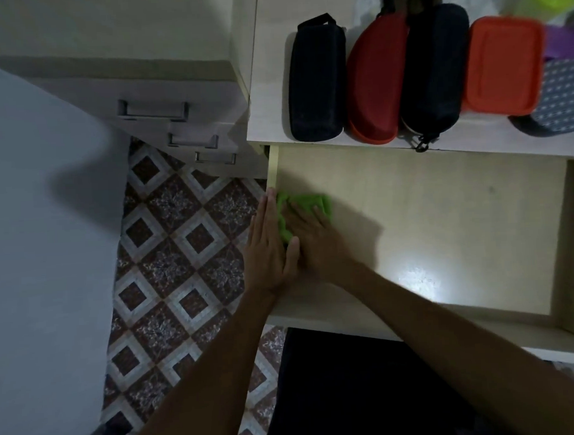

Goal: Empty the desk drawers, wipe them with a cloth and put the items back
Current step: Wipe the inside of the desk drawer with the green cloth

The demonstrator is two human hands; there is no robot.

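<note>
Where the drawer point(443, 210) stands pulled out at centre frame, its bottom bare, I list the following. Cloth point(303, 203): green, bunched, lying at the drawer's left edge; judged soft, light, limp, best worked under a flat palm, since a pinch would only gather it. My right hand point(316, 239): pressed on the cloth, fingers straight. My left hand point(269, 247): fingers straight and together, flat along the drawer's left wall, thumb touching the cloth. Cases point(371, 78): four or so, plus an orange box point(502, 66), upper right on the desk top point(272, 70). Unclear: much of the cloth under my hand; the rightmost items, cut off and blurred; the drawer's front, behind my forearms.
</note>
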